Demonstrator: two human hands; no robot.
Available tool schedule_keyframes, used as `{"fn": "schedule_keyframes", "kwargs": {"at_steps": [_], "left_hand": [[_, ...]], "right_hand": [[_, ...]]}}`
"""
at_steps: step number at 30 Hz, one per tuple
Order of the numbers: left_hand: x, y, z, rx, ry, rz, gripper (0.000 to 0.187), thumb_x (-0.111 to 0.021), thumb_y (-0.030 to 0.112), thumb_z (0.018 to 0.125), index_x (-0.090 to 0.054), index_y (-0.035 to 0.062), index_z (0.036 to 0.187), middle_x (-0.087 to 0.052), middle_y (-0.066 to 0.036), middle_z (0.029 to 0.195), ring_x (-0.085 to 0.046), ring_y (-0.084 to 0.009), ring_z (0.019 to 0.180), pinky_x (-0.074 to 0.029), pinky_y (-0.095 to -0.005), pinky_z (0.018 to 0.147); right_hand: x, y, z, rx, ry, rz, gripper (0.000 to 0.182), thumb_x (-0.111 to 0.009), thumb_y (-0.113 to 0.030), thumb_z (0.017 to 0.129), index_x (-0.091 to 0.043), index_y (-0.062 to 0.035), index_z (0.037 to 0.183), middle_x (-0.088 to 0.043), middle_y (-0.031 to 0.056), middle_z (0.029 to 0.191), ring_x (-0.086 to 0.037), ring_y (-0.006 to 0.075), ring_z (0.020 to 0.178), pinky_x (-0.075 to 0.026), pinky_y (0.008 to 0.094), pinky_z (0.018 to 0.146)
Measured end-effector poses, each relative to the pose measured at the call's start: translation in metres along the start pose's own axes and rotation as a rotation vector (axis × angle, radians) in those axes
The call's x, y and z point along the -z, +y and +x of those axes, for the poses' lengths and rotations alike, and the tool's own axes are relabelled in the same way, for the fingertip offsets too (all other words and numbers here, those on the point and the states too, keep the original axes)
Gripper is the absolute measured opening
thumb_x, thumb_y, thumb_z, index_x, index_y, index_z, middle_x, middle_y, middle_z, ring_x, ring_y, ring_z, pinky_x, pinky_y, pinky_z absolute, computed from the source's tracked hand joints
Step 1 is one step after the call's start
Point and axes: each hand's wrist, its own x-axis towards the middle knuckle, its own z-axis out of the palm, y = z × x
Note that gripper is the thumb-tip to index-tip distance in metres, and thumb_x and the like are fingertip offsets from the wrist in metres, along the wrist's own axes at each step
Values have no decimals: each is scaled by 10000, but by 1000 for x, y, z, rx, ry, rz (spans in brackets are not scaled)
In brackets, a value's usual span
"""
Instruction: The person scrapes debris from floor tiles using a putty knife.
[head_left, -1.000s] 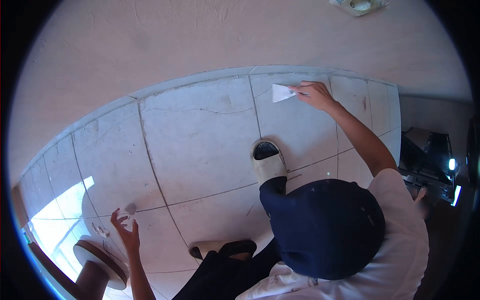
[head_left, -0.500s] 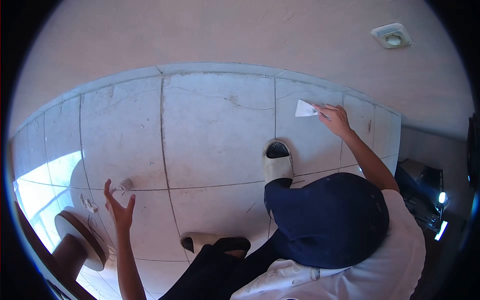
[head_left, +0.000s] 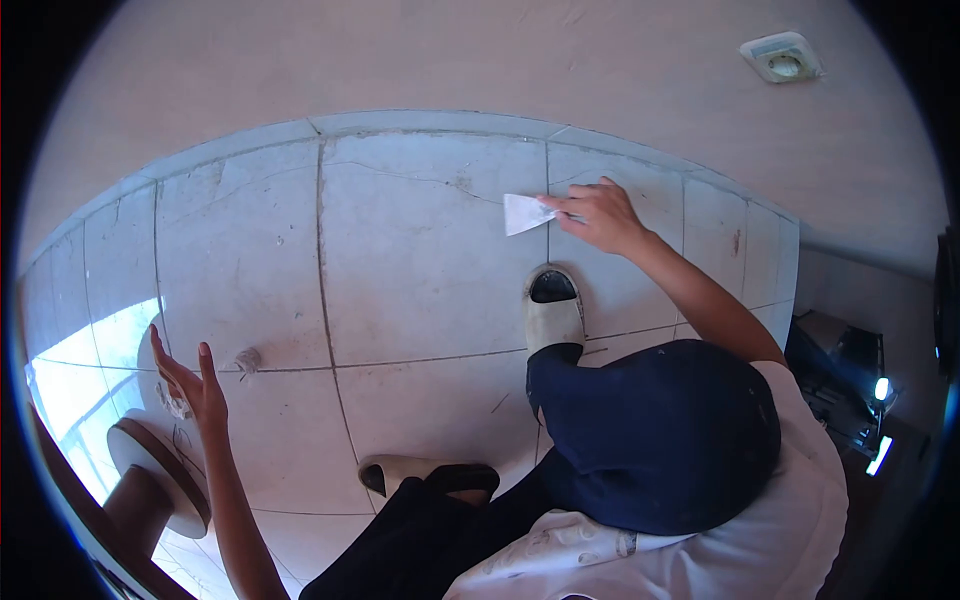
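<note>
Left hand (head_left: 195, 385) open, fingers spread, holding nothing, above the grey tiled floor (head_left: 420, 250); a small grey lump (head_left: 247, 358) lies just right of it. Right hand (head_left: 595, 212) pinches a flat white scraper blade (head_left: 523, 212), its edge pressed on the tile leftward of the fingers.

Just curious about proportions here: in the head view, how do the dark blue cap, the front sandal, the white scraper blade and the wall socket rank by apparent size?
1. Dark blue cap, though nearness to the camera inflates it.
2. Front sandal.
3. White scraper blade and wall socket look alike; no ranking.
</note>
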Motion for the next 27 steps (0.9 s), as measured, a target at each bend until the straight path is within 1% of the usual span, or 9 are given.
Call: {"fn": "schedule_keyframes", "kwargs": {"at_steps": [3, 7, 10, 16, 18, 21, 24, 25, 27], "left_hand": [[5, 0, -23, 40, 4, -20, 821, -555, 551, 987, -199, 162, 1617, -240, -149, 1667, -174, -372, 1544, -84, -638, 1218], [-2, -10, -39, 75, -24, -17, 780, -541, 531, 1001, -228, 153, 1607, -257, -155, 1658, -195, -370, 1535, -89, -633, 1217], [0, 2, -32, 4, -53, 39, 745, -541, 497, 1011, -249, 151, 1602, -263, -154, 1656, -214, -362, 1527, -104, -624, 1215], [2, 4, -35, -33, -13, 52, 635, -527, 376, 1034, -321, 109, 1572, -286, -155, 1651, -229, -351, 1526, -117, -591, 1220], [0, 0, -43, -56, 3, 48, 596, -512, 355, 1041, -351, 115, 1561, -291, -153, 1649, -236, -343, 1523, -94, -591, 1224], [9, 0, -53, -33, -5, 97, 583, -512, 345, 1041, -359, 120, 1556, -304, -146, 1644, -241, -338, 1521, -79, -592, 1226], [10, -4, -55, -17, 10, 93, 558, -499, 360, 1047, -373, 137, 1543, -294, -139, 1646, -232, -344, 1518, -104, -589, 1214], [11, -4, -56, -3, 10, 90, 559, -503, 361, 1044, -377, 138, 1541, -301, -136, 1644, -233, -343, 1518, -103, -589, 1214], [9, -6, -56, 9, 4, 85, 560, -508, 362, 1042, -381, 139, 1539, -308, -134, 1642, -233, -343, 1517, -103, -589, 1213]], "right_hand": [[16, 37, -11, -32, -129, -119, 366, -634, -267, 934, -715, -312, 1288, -596, 18, 795, -603, 192, 747, -413, 380, 777], [1, 20, 3, -30, -182, -53, 370, -631, -257, 934, -715, -299, 1292, -601, 38, 822, -604, 210, 766, -433, 385, 799], [14, -16, 43, 108, -188, -8, 355, -633, -223, 932, -726, -278, 1270, -602, 65, 844, -605, 241, 788, -468, 392, 795], [62, -27, 129, 217, -14, -87, 305, -670, -138, 908, -731, -138, 1207, -595, 94, 895, -625, 272, 863, -523, 418, 764], [60, -31, 159, 247, -35, -84, 192, -650, -67, 887, -723, -28, 1060, -645, 141, 939, -669, 321, 898, -553, 443, 779], [50, -60, 174, 153, -173, -204, 126, -625, 0, 849, -698, 19, 950, -675, 193, 955, -693, 378, 851, -584, 448, 738], [42, -84, 153, 281, -181, -211, 139, -618, 43, 789, -696, 46, 904, -675, 230, 902, -695, 404, 775, -598, 451, 687], [36, -92, 145, 284, -177, -216, 139, -618, 43, 789, -696, 46, 904, -675, 230, 902, -695, 404, 775, -598, 451, 687], [23, -104, 127, 334, -158, -283, 61, -649, 29, 722, -699, 34, 756, -700, 229, 852, -723, 359, 774, -597, 429, 636]]}}
